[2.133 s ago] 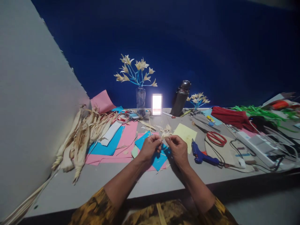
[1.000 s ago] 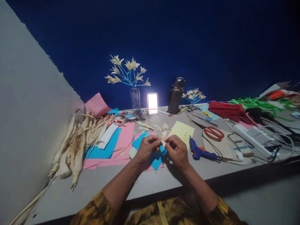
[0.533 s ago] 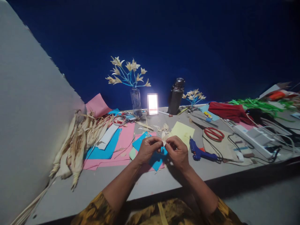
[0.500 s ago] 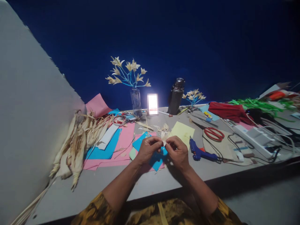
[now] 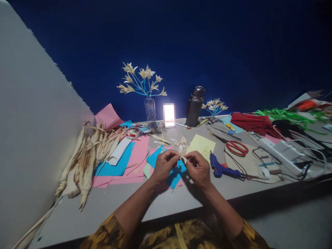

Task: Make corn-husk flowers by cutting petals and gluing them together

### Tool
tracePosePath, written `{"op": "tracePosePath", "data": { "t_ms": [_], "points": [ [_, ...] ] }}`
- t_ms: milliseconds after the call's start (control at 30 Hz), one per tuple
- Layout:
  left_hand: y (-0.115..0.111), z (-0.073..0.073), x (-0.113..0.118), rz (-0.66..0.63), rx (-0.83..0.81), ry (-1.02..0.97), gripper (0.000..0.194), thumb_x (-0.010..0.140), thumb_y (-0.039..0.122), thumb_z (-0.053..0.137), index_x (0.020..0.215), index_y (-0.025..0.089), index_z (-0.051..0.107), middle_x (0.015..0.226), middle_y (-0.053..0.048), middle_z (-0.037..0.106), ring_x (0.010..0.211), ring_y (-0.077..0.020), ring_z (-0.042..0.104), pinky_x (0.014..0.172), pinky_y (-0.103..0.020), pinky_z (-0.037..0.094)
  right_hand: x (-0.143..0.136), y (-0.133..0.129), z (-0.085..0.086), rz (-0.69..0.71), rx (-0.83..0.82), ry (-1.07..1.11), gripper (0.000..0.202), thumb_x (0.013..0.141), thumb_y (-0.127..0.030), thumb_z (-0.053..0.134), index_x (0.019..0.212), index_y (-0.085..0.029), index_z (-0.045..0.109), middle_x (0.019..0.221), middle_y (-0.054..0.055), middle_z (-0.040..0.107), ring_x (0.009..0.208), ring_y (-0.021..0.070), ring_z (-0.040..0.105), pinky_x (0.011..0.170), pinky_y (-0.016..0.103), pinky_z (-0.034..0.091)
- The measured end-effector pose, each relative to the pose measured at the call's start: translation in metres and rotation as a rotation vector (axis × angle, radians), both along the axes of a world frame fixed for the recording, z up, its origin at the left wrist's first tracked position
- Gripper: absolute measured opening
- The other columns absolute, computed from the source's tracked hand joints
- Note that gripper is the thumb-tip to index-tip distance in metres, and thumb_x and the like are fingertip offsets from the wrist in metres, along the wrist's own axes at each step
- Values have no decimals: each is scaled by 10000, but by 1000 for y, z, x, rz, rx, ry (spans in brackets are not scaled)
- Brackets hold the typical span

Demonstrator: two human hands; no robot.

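My left hand [image 5: 166,165] and my right hand [image 5: 197,167] meet over the middle of the table. Both are closed in a pinch on one small pale piece of corn husk [image 5: 183,159], which curves between the fingertips. Below them lies a blue paper sheet [image 5: 173,180], partly covered by the hands. Just beyond the fingers, more husk scraps [image 5: 181,141] lie loose. A yellow paper sheet [image 5: 201,143] is next to my right hand, and a blue glue gun [image 5: 223,169] lies to its right.
Dried corn husks [image 5: 86,166] and pink paper [image 5: 137,155] spread at the left. Behind stand a glass vase [image 5: 150,112] of husk flowers and a dark flask [image 5: 195,109]. Red-handled scissors [image 5: 236,148], a white power strip [image 5: 281,157] and cables lie at the right.
My fingertips have parted slightly, and more of the husk piece shows between them, now curved. My right hand has shifted a little to the right. The table things stay put.
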State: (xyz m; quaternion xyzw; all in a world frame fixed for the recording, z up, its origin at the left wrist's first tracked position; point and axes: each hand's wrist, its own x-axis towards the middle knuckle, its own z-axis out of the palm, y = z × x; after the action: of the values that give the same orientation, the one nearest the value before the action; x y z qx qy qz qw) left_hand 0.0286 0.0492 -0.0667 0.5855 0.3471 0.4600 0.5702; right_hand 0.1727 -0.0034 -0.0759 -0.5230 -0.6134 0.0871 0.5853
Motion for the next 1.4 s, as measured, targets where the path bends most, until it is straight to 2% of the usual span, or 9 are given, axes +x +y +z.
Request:
{"op": "tracePosePath", "data": {
  "t_ms": [100,267,500,833,933,1133,1233,1400],
  "points": [
    [1,-2,0,8,-9,5,170,766,318,709,702,173,648,564,28,553,502,-97,493,517,-229,383,0,0,-2,-41,-4,17,63,865,-188,633,803,-194,623,684,-28,583,555,112,487,553,240,412],
    [1,-3,-1,-5,-18,16,152,758,306,721,712,165,685,568,17,570,512,-98,505,532,-233,396,-1,1,-2,-33,29,5,127,900,-217,611,776,-193,622,669,-24,573,558,114,495,550,240,411],
    [-2,1,0,6,-42,40,117,734,273,728,703,163,706,549,15,570,512,-100,501,538,-239,406,-2,2,-8,-69,18,32,91,880,-201,614,789,-193,622,653,-30,553,552,115,481,542,239,400],
    [-1,-4,-1,48,63,62,146,784,310,686,714,188,646,616,28,551,541,-103,488,546,-242,408,-1,-3,-7,-57,-46,43,101,867,-223,641,772,-190,635,660,-28,591,546,111,494,555,239,409],
    [-3,-2,-1,103,83,27,124,776,280,681,703,190,638,668,25,561,574,-96,480,566,-233,405,3,-5,-8,-74,-111,48,115,864,-252,654,768,-191,645,639,-34,583,540,113,489,558,242,412],
    [-1,-5,-1,100,-105,-79,158,736,314,724,713,182,640,568,46,505,516,-85,436,511,-209,357,12,-13,-6,-35,-192,20,154,874,-273,632,742,-194,635,639,-25,593,543,121,495,556,250,409],
    [1,-7,-1,123,-125,-72,169,715,321,739,702,173,659,550,41,507,511,-85,436,503,-208,359,22,-18,-6,-22,-205,-44,172,880,-269,621,723,-197,624,649,-18,609,550,124,508,565,253,412],
    [2,-1,-2,137,-108,-59,165,686,316,746,678,177,659,538,41,509,492,-82,439,492,-211,371,47,-27,-4,-73,-230,-87,181,873,-296,630,718,-203,623,640,-15,618,545,135,527,563,257,423]
  ]
}}
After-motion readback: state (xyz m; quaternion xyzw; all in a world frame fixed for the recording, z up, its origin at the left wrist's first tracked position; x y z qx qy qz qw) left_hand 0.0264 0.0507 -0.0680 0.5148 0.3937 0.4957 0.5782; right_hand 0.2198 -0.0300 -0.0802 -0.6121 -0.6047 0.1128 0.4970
